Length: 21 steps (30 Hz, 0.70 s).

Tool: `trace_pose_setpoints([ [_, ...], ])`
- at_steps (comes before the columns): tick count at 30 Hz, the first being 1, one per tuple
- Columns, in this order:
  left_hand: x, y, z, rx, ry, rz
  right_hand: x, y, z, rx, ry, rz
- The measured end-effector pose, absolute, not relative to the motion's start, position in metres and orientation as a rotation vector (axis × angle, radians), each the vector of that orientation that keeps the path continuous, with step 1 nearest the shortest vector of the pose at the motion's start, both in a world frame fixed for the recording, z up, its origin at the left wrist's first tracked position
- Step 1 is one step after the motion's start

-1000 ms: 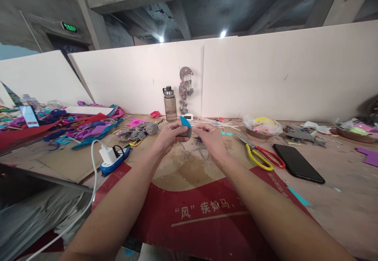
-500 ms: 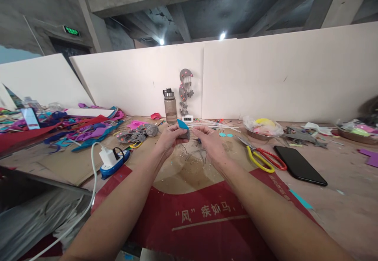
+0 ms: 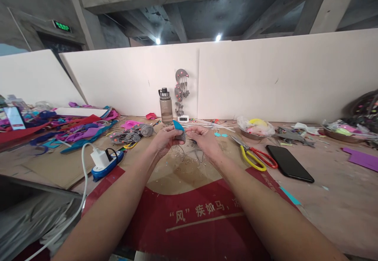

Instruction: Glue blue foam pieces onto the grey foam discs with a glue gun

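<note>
My left hand (image 3: 165,139) is closed on a small felt piece (image 3: 178,125), blue at its tip and grey lower down. Just to the right of it, my right hand (image 3: 206,140) pinches thumb and fingers together close to the felt's edge. What sits in that pinch is too small to make out. Loose grey yarn (image 3: 198,155) dangles below the hands, over a brown board strewn with tiny scraps.
Scissors (image 3: 253,156) with yellow and red handles lie right, beside a black phone (image 3: 289,163). Behind the hands stand a water bottle (image 3: 166,107) and a small clock (image 3: 183,118). A blue power strip (image 3: 106,166) with a white cable is at left; felt scraps (image 3: 88,129) pile beyond.
My right hand has come closer to the felt piece. The view has turned slightly to the right, so the surroundings appear shifted left.
</note>
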<state>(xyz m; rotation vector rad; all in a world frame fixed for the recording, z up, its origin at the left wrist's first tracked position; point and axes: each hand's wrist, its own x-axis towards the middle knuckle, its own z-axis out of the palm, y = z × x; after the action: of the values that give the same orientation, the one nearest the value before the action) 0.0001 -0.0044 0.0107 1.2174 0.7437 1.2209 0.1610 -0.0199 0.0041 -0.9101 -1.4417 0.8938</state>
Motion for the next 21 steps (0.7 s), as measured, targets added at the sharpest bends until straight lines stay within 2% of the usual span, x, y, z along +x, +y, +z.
trace_pose_setpoints([
  [21,-0.001,0.0,0.004,1.128,0.601,1.185,0.163,-0.007,-0.009,-0.789,-1.375,0.884],
])
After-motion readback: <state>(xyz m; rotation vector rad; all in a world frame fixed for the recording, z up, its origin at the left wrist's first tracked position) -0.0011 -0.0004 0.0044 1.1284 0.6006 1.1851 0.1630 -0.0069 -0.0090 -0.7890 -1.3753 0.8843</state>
